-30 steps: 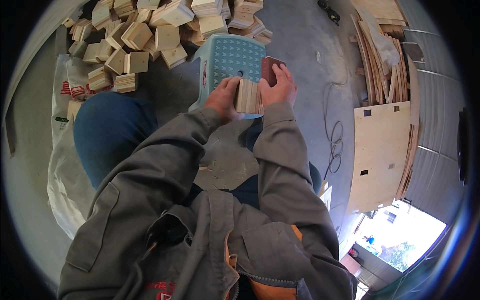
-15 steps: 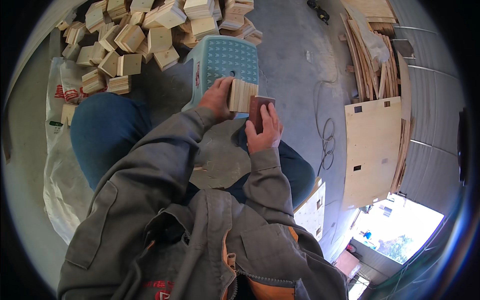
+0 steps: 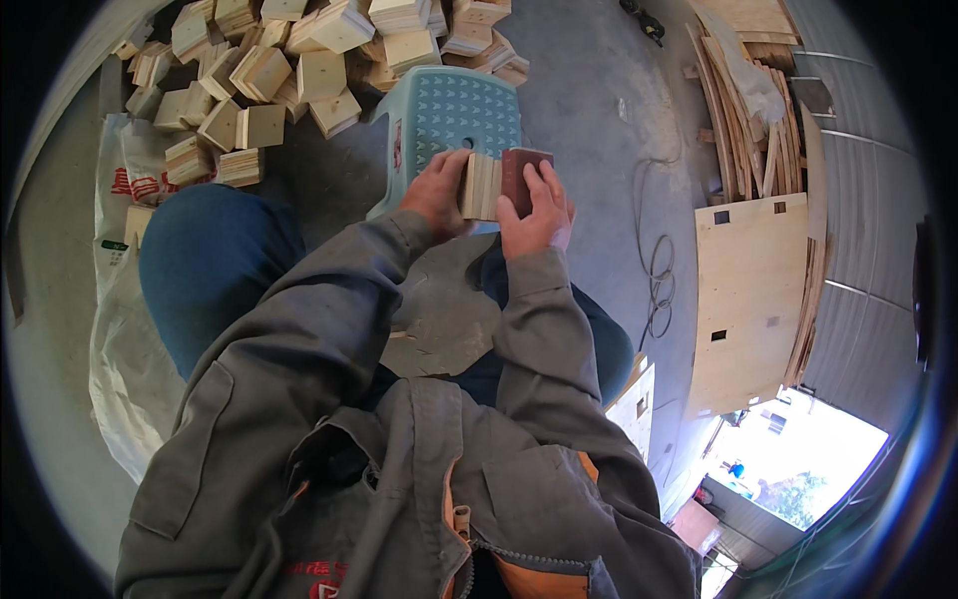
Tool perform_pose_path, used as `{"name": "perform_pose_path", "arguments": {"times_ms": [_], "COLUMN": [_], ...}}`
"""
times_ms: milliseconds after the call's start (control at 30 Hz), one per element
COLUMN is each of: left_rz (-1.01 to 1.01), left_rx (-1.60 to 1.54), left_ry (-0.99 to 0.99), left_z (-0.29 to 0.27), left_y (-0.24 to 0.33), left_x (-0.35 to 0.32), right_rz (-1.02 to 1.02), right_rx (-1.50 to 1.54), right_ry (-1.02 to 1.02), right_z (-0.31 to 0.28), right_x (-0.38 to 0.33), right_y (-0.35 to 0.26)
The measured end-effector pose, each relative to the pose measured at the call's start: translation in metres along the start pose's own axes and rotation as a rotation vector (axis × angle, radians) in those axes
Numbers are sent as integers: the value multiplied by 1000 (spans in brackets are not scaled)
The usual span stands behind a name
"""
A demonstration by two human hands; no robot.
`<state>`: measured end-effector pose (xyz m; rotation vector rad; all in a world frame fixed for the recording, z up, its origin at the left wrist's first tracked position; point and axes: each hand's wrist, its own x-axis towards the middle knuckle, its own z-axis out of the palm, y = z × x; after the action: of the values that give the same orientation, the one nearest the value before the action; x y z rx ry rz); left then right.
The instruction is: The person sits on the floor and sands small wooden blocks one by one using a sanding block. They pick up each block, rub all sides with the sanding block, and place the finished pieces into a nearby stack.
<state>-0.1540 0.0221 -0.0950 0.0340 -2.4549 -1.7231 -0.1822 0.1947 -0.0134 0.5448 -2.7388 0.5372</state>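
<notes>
Over the near side of a pale blue plastic stool (image 3: 461, 105), my left hand (image 3: 437, 192) grips a stack of small plywood pieces (image 3: 482, 187) by its left side. The stack's layered edges face up. My right hand (image 3: 539, 213) is closed on a reddish-brown sanding block (image 3: 521, 178), fingers over its top and thumb at its near left side. The block lies against the right side of the stack, and its lower part is hidden by my fingers.
Beyond the stool to the left is a heap of plywood blocks (image 3: 259, 75). A white plastic sack (image 3: 125, 369) lies left of my knee (image 3: 215, 270). To the right, a cable (image 3: 659, 280) curls on the floor beside a leaning plywood panel (image 3: 748, 290) and wood strips (image 3: 733, 120).
My right hand has moved the sanding block away from me along the stack's right side. My left hand and the plywood stack stay nearly in place.
</notes>
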Motion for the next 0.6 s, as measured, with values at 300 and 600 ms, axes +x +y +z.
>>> {"name": "perform_pose_path", "arguments": {"times_ms": [300, 600], "left_rz": [-34, 30], "left_rx": [6, 8], "left_ry": [-42, 28], "left_z": [-2, 5], "left_y": [8, -1], "left_x": [1, 1], "right_rz": [217, 7], "right_rx": [-72, -5], "right_ry": [-160, -74], "right_z": [15, -11], "right_x": [71, -30], "right_y": [-8, -31]}}
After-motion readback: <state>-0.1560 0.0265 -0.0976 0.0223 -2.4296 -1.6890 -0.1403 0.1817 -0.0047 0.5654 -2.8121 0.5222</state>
